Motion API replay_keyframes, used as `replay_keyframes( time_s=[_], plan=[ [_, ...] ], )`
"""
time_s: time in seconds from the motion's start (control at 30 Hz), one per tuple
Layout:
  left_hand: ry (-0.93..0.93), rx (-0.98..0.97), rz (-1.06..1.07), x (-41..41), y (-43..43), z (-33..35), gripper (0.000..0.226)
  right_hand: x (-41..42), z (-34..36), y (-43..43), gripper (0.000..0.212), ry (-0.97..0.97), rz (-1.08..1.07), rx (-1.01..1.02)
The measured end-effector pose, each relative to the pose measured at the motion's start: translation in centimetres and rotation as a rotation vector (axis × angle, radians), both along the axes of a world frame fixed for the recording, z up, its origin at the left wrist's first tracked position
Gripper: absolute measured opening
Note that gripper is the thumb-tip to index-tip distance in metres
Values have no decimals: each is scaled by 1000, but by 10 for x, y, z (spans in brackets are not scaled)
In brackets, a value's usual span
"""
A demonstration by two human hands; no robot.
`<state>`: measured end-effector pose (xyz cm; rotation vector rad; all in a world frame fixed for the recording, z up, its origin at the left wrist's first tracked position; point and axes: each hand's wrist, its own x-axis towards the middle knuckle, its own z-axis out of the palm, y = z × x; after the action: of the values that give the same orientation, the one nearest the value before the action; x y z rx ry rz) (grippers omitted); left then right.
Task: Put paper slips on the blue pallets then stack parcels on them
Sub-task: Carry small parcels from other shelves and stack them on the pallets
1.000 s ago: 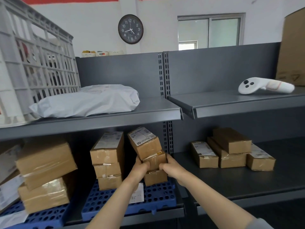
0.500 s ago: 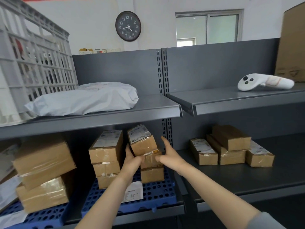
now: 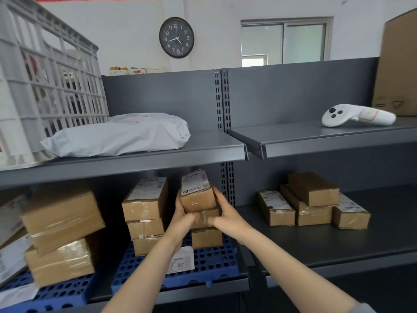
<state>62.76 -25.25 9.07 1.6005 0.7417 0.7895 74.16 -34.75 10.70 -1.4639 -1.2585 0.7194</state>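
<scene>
Half a second ago the right hand [image 3: 228, 216] stood open beside the stack and the top parcel [image 3: 198, 197] sat askew. Now both it and the left hand [image 3: 184, 219] clasp that parcel's sides, fingers curled round it, thumbs pressed on the middle parcel [image 3: 204, 216] below, and it sits squarer. The three-high stack stands on the blue pallet [image 3: 214, 265], with a second stack [image 3: 146, 213] at 9 o'clock and the paper slip [image 3: 181, 259] at 7 o'clock. The print on the parcel label and the slip is too small to read.

Bare forearms [image 3: 144, 267]; bare left hand [image 3: 184, 222], right hand [image 3: 228, 219]; grey sleeve edge [image 3: 366, 308] on right arm.
</scene>
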Motion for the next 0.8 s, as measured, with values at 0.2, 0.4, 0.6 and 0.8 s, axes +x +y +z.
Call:
replay_keyframes(
  time_s=[0.2, 0.4, 0.6, 0.8],
  plan=[
    [40, 51, -18, 2, -2, 0, 91, -1, -4, -7, 91, 2, -52, 4],
    [47, 61, -11, 4, -5, -1, 91, -1, -2, -11, 88, 2, -76, 14],
    [71, 72, 15, 6, -7, 1, 94, -1, -5, -12, 87, -22, -95, 5],
    [121, 53, 54, 4, -6, 0, 101, 1, -5, -12, 84, -91, -119, -12]
  ],
)
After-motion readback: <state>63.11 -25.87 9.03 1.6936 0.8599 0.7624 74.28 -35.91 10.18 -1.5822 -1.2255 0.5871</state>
